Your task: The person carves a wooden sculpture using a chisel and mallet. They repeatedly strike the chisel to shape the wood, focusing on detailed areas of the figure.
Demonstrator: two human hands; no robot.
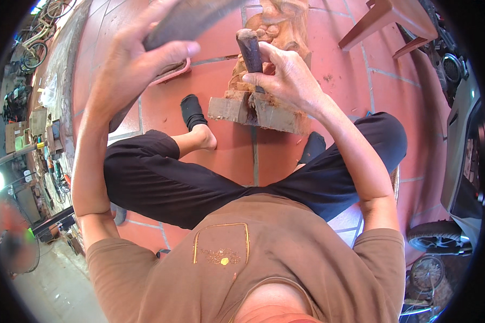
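My left hand (132,62) is raised at the upper left, closed round a long dark wooden club (191,22), which is blurred and runs out past the top edge. Another dark length shows below my wrist, probably the same club's other end. My right hand (285,75) grips a chisel (249,51) by its dark handle, thumb and fingers wrapped about it. The handle's worn, frayed top points up, and its blade is hidden. Beneath it lies a reddish-brown wood carving (277,24) with rounded relief shapes, whose rough, split block end (280,116) faces me between my feet.
Red floor tiles (234,156) spread around my legs. A pinkish-red rim (172,72) shows left of the carving. A brown plastic stool (390,24) stands at the far right, a motorbike (463,177) at the right edge. Tools and clutter (54,156) line the left side.
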